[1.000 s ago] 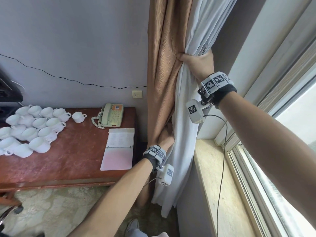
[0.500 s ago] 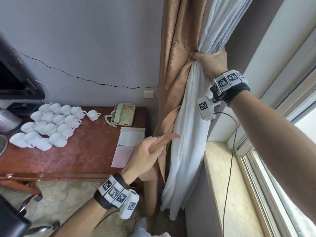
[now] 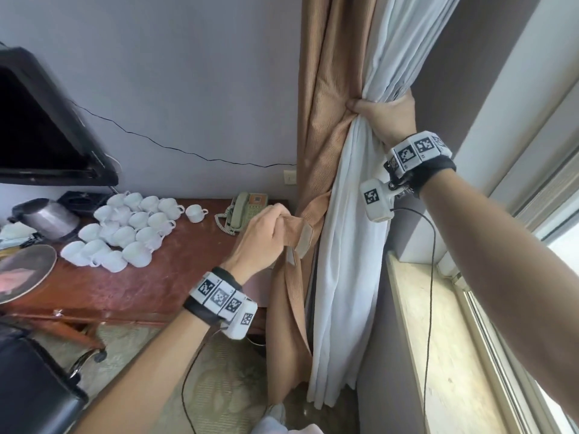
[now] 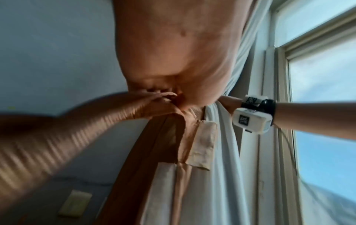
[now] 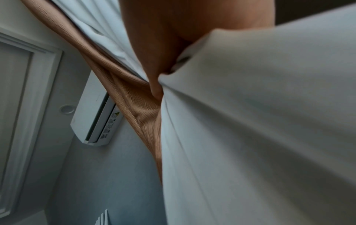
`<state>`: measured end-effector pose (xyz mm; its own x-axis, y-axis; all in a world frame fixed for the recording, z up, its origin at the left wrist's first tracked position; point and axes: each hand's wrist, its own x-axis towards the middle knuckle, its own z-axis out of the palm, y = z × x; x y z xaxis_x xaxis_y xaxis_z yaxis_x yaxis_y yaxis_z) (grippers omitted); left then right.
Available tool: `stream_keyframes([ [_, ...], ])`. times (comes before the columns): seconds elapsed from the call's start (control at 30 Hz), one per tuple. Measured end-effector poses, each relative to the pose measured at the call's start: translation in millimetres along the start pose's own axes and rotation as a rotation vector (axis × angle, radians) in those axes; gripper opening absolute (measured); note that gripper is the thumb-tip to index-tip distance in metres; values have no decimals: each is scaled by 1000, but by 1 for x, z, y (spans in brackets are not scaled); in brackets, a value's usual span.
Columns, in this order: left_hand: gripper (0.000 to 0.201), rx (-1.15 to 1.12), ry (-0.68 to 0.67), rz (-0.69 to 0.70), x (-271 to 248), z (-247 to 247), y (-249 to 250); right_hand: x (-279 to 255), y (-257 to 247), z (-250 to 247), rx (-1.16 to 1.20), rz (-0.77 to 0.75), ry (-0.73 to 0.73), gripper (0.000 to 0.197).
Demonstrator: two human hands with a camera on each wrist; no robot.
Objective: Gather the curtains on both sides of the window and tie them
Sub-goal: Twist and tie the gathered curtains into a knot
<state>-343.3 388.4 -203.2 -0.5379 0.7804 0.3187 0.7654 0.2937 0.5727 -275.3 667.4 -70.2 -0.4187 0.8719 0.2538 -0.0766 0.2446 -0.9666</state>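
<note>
A tan curtain [image 3: 329, 89] and a white curtain [image 3: 351, 239] hang bunched together left of the window. My right hand [image 3: 385, 117] grips the bunch at about mid height, fingers wrapped round both fabrics. My left hand [image 3: 266, 236] holds a tan tieback strap [image 3: 300, 230] with a pale patch at its end, pulled out to the left of the curtains. In the left wrist view the strap [image 4: 200, 143] hangs beside the white curtain [image 4: 225, 175]. In the right wrist view white fabric [image 5: 260, 121] fills most of the frame, with the tan curtain [image 5: 134, 106] behind it.
A red-brown table [image 3: 125, 283] on the left carries several white cups [image 3: 131, 227], a green telephone [image 3: 247, 208], a metal kettle [image 3: 47, 214] and a dark screen [image 3: 40, 126] above. A stone windowsill [image 3: 438, 355] and the window frame [image 3: 539, 189] lie to the right. An air conditioner [image 5: 96, 118] hangs on the wall.
My left hand came out from behind the tan curtain with the tieback strap and lifted it up and leftward. My right hand kept its grip on the bunched curtains.
</note>
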Motion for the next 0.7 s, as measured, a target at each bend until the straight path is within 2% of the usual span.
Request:
stream_keyframes([
  [0.03, 6, -4, -36, 5, 9, 0, 2, -2, -1, -1, 11, 1, -10, 90],
  [0.13, 39, 18, -113, 67, 35, -1, 4, -6, -2, -5, 17, 8, -47, 78],
  [0.3, 52, 124, -356, 171, 66, 11, -13, -11, -4, -13, 19, 29, -67, 76],
  [0.33, 49, 109, -337, 187, 69, 15, -17, -12, -4, -15, 19, 36, -67, 74],
  [0.4, 50, 25, -204, 186, 73, 26, -29, -14, -5, -19, 13, 44, -70, 71],
  [0.5, 65, -83, -29, 42, 76, 44, -40, -14, -7, -22, 13, 68, -62, 74],
  [0.53, 80, -118, -10, -31, 77, 49, -41, -15, -8, -22, 14, 76, -65, 76],
  [0.63, 154, -223, -30, -194, 87, 66, -36, -19, -11, -22, 14, 101, -106, 72],
  [0.7, 179, -238, -71, -224, 101, 77, -28, -22, -12, -22, 15, 127, -160, 68],
])
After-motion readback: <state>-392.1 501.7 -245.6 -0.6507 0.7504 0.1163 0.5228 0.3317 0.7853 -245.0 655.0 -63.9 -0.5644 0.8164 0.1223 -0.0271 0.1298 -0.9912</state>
